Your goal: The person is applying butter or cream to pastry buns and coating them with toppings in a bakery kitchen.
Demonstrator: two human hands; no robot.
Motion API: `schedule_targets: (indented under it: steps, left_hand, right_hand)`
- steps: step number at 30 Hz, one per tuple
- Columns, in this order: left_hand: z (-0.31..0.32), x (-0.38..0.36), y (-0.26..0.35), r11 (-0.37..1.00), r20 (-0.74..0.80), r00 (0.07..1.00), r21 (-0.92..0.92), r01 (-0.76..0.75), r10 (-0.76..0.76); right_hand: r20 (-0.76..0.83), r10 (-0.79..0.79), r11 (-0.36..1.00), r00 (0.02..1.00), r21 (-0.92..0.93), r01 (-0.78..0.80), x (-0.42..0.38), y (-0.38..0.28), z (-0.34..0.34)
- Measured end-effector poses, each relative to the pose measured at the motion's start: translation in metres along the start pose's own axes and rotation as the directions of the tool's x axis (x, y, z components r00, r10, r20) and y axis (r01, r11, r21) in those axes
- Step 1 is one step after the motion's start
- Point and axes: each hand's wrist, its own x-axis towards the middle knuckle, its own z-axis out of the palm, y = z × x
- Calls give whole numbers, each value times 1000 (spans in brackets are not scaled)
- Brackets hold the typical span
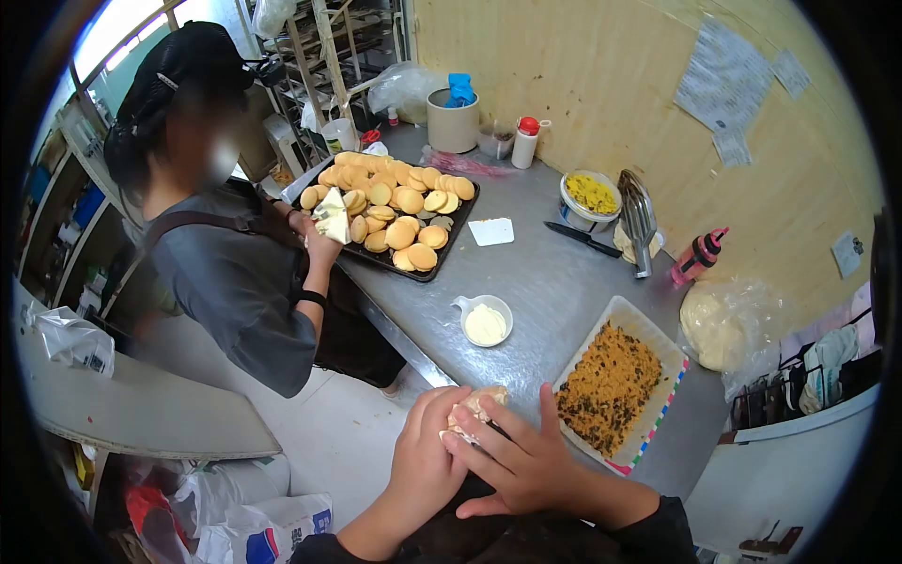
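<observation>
My left hand is wrapped round a cream-smeared pastry piece at the table's front edge. My right hand has its fingers spread, with fingertips against the cream on that piece. Just beyond, a small white cup with a handle holds white cream. To the right of my hands lies a tray of orange-brown crumbs with dark bits. Farther off, a black baking tray carries several round golden cakes.
At the left a co-worker holds a piping bag over the baking tray. A knife, whisk, yellow-filled tub, pink bottle and white scraper lie or stand on the metal table.
</observation>
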Motion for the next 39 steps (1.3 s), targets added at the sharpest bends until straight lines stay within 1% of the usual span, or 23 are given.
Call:
schedule_targets:
  steps: [3,6,9,10,13,16,19,22,25,26,29,31,32,33,34,35,36,37,38,39]
  left_hand:
    - [-1,2,0,1000,3,1000,8,6,-6]
    - [0,2,-1,1000,0,1000,-23,20,-20]
    - [1,2,0,994,33,999,-106,34,-30]
    - [1,1,1,990,49,998,-138,40,-34]
    - [5,-7,-18,955,76,985,-244,167,-153]
    - [9,-14,-41,957,40,976,-190,220,-216]
    - [7,-19,-49,995,-2,996,52,89,-89]
    - [6,-24,-54,994,-43,994,39,104,-102]
    - [6,-30,-70,998,-54,997,9,59,-59]
    - [5,-30,-70,999,-31,999,-1,32,-32]
    - [0,-26,-69,997,40,998,-52,-54,56]
    - [-2,-26,-69,989,78,992,-112,-93,102]
    - [-4,-25,-68,968,114,993,-249,9,20]
    - [-5,-25,-66,919,163,985,-377,114,-56]
    - [-6,-25,-66,843,226,966,-491,221,-122]
    - [-6,-24,-70,794,287,943,-528,301,-167]
    - [-5,-23,-78,738,352,913,-557,380,-204]
    - [-3,-22,-86,676,421,877,-578,457,-232]
    - [3,-23,-93,615,462,845,-593,520,-269]
    - [10,-24,-101,538,484,820,-623,568,-306]
  right_hand:
    - [30,168,985,985,-29,-168,-11,16,0]
    - [-18,180,983,983,28,-180,-14,22,0]
    - [-28,25,999,999,-32,-26,-8,12,0]
    - [4,7,999,1000,-53,-7,-8,11,1]
    - [73,96,990,993,-113,-87,-15,22,10]
    - [109,179,983,978,-63,-173,-23,37,24]
    - [144,144,987,979,56,-153,-11,32,40]
    - [161,109,994,981,-1,-111,-9,30,53]
    - [49,305,947,951,90,-308,-11,39,52]
    - [15,321,938,947,135,-320,-3,36,47]
    - [71,226,954,972,184,-235,5,38,48]
    - [108,262,921,959,267,-282,-3,44,52]
    - [128,279,901,952,308,-306,-9,48,55]
    - [163,370,806,915,433,-403,-18,51,61]
    - [208,453,683,867,544,-487,-31,53,68]
    - [260,526,536,810,638,-553,-42,53,74]
    - [375,617,251,692,740,-625,-49,50,78]
    - [501,657,-58,563,779,-625,-54,46,83]
    - [626,645,-358,438,754,-551,-60,43,88]
    - [627,671,-420,396,761,-494,-67,42,93]
